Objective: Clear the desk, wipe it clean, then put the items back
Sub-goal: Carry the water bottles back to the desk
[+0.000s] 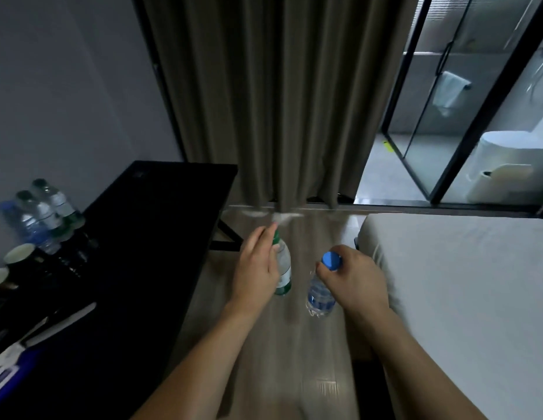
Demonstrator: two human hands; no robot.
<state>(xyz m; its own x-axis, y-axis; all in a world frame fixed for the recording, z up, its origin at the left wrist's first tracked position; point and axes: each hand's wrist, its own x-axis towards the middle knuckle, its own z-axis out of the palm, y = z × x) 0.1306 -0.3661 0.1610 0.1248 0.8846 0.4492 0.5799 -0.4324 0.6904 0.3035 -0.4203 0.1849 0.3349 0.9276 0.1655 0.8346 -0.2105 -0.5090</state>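
A brown curtain (282, 101) hangs beside a glass door (464, 110), near a white bed (464, 286).

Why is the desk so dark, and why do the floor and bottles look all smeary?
In the head view, the black desk sits in dim light, so its details vanish. The bathroom glass on the right is much brighter. The floor and curtain hem streak from motion blur. The green-capped bottle and blue-capped bottle look soft. The wide lens bends straight edges.

Glossy black tabletop (149, 225); clear plastic bottle with green cap and label (283, 268); clear plastic bottle with blue cap (321, 294); plain olive-brown pleated curtain (279, 95).
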